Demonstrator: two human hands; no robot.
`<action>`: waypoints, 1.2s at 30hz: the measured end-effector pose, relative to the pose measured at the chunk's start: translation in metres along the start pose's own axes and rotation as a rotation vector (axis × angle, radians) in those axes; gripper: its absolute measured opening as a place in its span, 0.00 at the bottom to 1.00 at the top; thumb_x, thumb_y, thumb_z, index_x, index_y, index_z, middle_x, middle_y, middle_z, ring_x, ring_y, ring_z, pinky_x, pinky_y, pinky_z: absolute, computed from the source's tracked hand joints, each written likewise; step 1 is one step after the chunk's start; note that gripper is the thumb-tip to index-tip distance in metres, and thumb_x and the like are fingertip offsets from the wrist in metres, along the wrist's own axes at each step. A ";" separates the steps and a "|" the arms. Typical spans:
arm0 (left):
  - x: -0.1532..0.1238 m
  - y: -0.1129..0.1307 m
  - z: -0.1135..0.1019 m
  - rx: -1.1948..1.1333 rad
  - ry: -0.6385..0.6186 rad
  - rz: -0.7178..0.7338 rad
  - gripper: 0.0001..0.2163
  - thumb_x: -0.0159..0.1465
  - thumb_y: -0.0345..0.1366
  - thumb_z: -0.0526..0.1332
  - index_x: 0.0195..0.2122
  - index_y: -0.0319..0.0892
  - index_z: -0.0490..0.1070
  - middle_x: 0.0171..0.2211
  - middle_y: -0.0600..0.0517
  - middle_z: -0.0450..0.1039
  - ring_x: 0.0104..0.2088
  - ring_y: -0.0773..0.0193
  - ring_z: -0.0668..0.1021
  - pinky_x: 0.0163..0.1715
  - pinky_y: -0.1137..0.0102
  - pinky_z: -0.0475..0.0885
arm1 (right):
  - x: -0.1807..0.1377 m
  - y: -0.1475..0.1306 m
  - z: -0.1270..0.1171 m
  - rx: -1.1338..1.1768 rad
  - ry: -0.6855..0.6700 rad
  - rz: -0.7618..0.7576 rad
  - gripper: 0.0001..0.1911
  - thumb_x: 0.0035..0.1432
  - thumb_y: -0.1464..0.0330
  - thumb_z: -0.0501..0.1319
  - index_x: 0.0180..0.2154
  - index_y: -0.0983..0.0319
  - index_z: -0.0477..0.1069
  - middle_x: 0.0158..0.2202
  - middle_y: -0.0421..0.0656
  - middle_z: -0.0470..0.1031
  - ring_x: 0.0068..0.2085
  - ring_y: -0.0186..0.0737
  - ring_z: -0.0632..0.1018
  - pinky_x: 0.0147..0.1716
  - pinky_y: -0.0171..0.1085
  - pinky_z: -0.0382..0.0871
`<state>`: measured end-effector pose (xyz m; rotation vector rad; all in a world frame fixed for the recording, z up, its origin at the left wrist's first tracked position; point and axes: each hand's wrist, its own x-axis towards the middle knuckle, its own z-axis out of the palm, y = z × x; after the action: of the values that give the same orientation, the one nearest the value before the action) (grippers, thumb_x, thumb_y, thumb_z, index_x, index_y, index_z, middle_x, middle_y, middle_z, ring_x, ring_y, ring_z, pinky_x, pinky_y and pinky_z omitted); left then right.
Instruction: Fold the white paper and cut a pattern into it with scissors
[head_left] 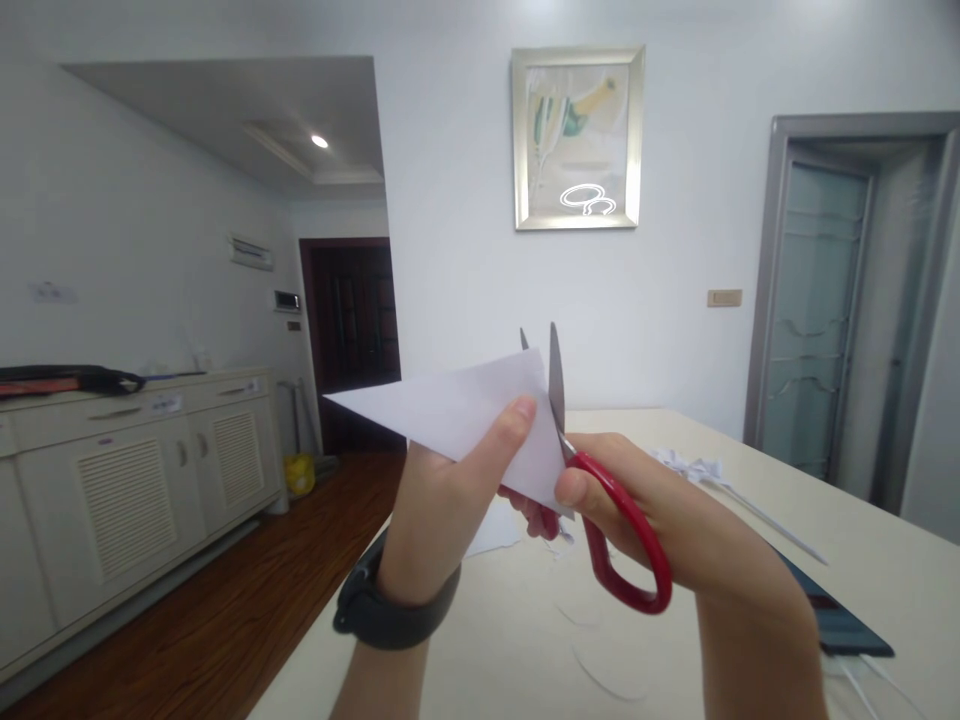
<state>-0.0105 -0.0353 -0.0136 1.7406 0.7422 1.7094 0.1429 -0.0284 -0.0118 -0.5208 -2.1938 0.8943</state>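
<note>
A folded white sheet of paper [450, 403], narrowing to a point on the left, is pinched in my left hand [480, 450], its thumb lying on the front face. My right hand [630, 490] grips red-handled scissors [626, 530], with fingers through the loops. Their blades are spread apart around the paper's right edge, one in front and one mostly hidden behind it. A dark band [397, 600] circles my left wrist. Thin paper strips [600, 680] lie on the table below the hands.
The cream table [510, 640] holds another white sheet [495, 528] under my hands. To the right are crumpled white paper pieces [686, 464], a long thin rolled paper stick [780, 525] and a dark flat device [844, 615]. A white cabinet [142, 500] stands along the left wall.
</note>
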 end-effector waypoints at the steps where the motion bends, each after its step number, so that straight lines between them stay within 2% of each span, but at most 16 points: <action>1: 0.000 0.001 0.001 -0.025 0.004 0.003 0.15 0.62 0.39 0.58 0.19 0.42 0.70 0.12 0.56 0.70 0.11 0.67 0.71 0.11 0.73 0.67 | 0.000 0.000 0.000 -0.003 0.000 -0.001 0.17 0.65 0.56 0.54 0.32 0.63 0.67 0.29 0.39 0.68 0.31 0.33 0.71 0.32 0.30 0.66; 7: -0.002 0.005 0.008 -0.009 0.117 0.018 0.15 0.59 0.37 0.60 0.15 0.42 0.66 0.08 0.57 0.64 0.09 0.69 0.68 0.09 0.74 0.64 | -0.001 0.001 0.002 0.008 0.010 -0.026 0.19 0.65 0.54 0.52 0.33 0.63 0.66 0.31 0.40 0.69 0.33 0.35 0.71 0.34 0.32 0.66; 10: -0.003 0.006 0.011 -0.014 0.149 0.026 0.13 0.58 0.37 0.60 0.17 0.42 0.66 0.09 0.58 0.65 0.09 0.70 0.67 0.07 0.75 0.63 | -0.002 0.001 0.003 0.031 0.017 -0.035 0.19 0.65 0.54 0.52 0.33 0.63 0.66 0.31 0.41 0.69 0.33 0.35 0.71 0.33 0.32 0.66; 17: -0.005 0.007 0.013 0.066 0.155 0.068 0.16 0.60 0.36 0.59 0.15 0.43 0.63 0.08 0.57 0.64 0.08 0.69 0.67 0.07 0.75 0.63 | -0.004 -0.001 0.002 0.056 0.006 -0.034 0.20 0.65 0.54 0.51 0.33 0.63 0.66 0.31 0.41 0.68 0.33 0.35 0.72 0.34 0.33 0.66; 26: -0.004 0.008 0.014 0.034 0.180 0.065 0.17 0.59 0.36 0.60 0.14 0.43 0.62 0.07 0.58 0.62 0.09 0.68 0.69 0.08 0.75 0.64 | -0.003 0.000 0.005 0.045 0.020 -0.043 0.21 0.66 0.54 0.49 0.33 0.64 0.67 0.30 0.43 0.71 0.33 0.37 0.73 0.36 0.35 0.68; 32: -0.004 0.010 0.014 0.015 0.135 0.057 0.19 0.61 0.37 0.58 0.13 0.43 0.61 0.07 0.57 0.62 0.08 0.68 0.68 0.07 0.75 0.63 | -0.004 -0.001 0.005 0.079 0.019 -0.028 0.20 0.65 0.53 0.51 0.30 0.63 0.65 0.26 0.40 0.69 0.30 0.37 0.73 0.36 0.37 0.68; 36: -0.004 0.008 0.013 0.003 0.130 0.055 0.18 0.61 0.37 0.59 0.13 0.43 0.62 0.07 0.57 0.63 0.09 0.68 0.68 0.08 0.74 0.63 | -0.005 -0.002 0.005 0.097 0.031 -0.005 0.21 0.64 0.53 0.52 0.29 0.63 0.64 0.26 0.40 0.69 0.31 0.37 0.73 0.35 0.36 0.68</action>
<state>0.0026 -0.0442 -0.0101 1.6785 0.7601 1.8743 0.1419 -0.0350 -0.0152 -0.4795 -2.1117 0.9779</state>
